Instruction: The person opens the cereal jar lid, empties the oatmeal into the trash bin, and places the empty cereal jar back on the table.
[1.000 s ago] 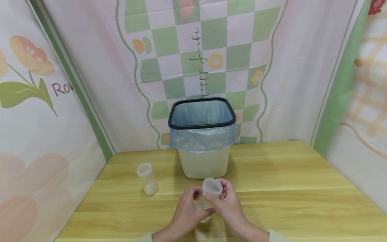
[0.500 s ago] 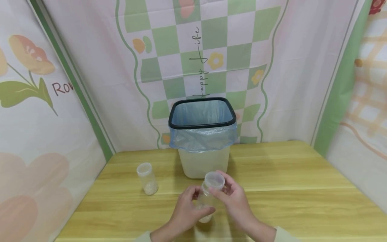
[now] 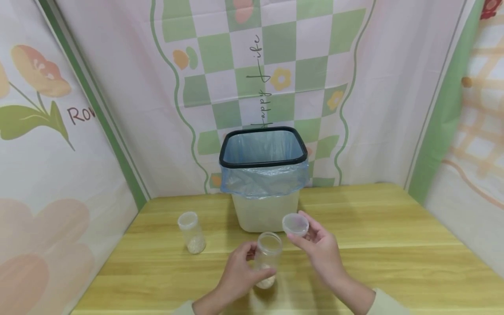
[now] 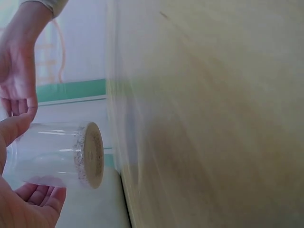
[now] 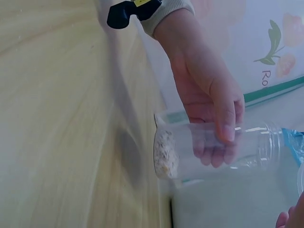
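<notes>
My left hand [image 3: 242, 271] grips a clear plastic jar [image 3: 268, 256] round its side, thumb in front and fingers behind. The jar's mouth is uncovered, and a shallow layer of pale flakes [image 5: 166, 154] lies at its bottom. In the left wrist view the jar's base [image 4: 94, 154] hangs apart from the table. To the right of the jar and higher, my right hand [image 3: 320, 247] pinches a translucent round lid [image 3: 295, 224] by its edge. A second clear jar [image 3: 191, 232] stands at the left with its lid on and similar pale flakes inside.
Behind the hands stands a pale bin [image 3: 265, 214] with a black rim [image 3: 264, 165] and a blue plastic liner [image 3: 264, 179] folded over it. Wood-grain table [image 3: 393, 262] extends to both sides. Printed curtains [image 3: 378, 109] enclose the back and sides.
The lid has come off the jar, and my right hand has carried it up and to the right. My left hand has stayed nearly in place with the jar. The second jar is unmoved.
</notes>
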Demonstrator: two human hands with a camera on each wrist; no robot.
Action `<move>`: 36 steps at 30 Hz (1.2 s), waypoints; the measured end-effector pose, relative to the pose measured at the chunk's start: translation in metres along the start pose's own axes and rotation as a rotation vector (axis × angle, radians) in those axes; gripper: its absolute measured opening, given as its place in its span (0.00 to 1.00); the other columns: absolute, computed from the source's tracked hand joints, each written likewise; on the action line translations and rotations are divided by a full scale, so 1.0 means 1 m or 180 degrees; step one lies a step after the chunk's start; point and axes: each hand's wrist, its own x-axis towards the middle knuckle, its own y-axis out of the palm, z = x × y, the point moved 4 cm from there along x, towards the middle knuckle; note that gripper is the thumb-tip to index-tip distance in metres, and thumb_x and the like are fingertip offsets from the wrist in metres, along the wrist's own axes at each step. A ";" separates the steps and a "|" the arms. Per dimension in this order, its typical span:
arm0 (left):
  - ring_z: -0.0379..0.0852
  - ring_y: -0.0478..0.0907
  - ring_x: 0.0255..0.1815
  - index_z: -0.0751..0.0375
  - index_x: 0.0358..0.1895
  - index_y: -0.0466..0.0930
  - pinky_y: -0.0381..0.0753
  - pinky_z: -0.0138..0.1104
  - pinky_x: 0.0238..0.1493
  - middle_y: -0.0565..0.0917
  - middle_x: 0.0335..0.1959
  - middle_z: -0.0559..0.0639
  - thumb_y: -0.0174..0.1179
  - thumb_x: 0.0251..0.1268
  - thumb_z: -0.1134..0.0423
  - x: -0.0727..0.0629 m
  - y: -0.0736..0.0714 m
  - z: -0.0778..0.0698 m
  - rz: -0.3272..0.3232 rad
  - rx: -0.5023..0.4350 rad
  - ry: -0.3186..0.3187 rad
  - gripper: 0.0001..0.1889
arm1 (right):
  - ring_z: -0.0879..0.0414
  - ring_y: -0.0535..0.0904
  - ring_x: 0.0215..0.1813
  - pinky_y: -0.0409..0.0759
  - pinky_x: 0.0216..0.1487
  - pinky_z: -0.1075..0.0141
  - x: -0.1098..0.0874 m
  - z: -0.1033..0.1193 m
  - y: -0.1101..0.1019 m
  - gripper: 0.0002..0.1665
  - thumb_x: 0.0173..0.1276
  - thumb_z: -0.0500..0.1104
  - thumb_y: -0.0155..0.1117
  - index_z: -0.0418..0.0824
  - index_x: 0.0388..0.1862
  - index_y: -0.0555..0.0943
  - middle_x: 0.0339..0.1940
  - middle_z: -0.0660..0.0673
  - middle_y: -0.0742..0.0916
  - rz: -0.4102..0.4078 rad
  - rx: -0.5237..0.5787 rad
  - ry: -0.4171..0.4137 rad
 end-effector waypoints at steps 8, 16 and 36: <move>0.42 0.77 0.42 0.59 0.45 0.79 0.80 0.32 0.49 0.80 0.38 0.42 0.78 0.44 0.55 0.003 -0.004 0.006 -0.0008 -0.0047 -0.0055 0.25 | 0.63 0.80 0.47 0.79 0.49 0.72 0.007 0.004 -0.022 0.37 0.60 0.31 0.71 0.30 0.67 0.68 0.58 0.34 0.79 -0.0071 -0.0207 0.0015; 0.43 0.77 0.44 0.59 0.46 0.78 0.79 0.31 0.49 0.80 0.39 0.43 0.78 0.44 0.55 0.005 -0.006 0.011 0.0032 -0.0018 -0.0192 0.26 | 0.64 0.79 0.45 0.80 0.46 0.73 0.017 0.005 -0.050 0.35 0.60 0.35 0.72 0.27 0.64 0.71 0.53 0.32 0.80 0.0063 -0.0742 -0.0135; 0.54 0.79 0.53 0.62 0.49 0.77 0.77 0.37 0.56 0.82 0.48 0.51 0.77 0.46 0.60 0.008 -0.006 0.013 0.0079 -0.0197 -0.0184 0.26 | 0.40 0.77 0.47 0.77 0.38 0.57 0.057 0.000 -0.119 0.42 0.57 0.53 0.75 0.29 0.62 0.73 0.50 0.33 0.82 0.0411 -0.2772 -0.0367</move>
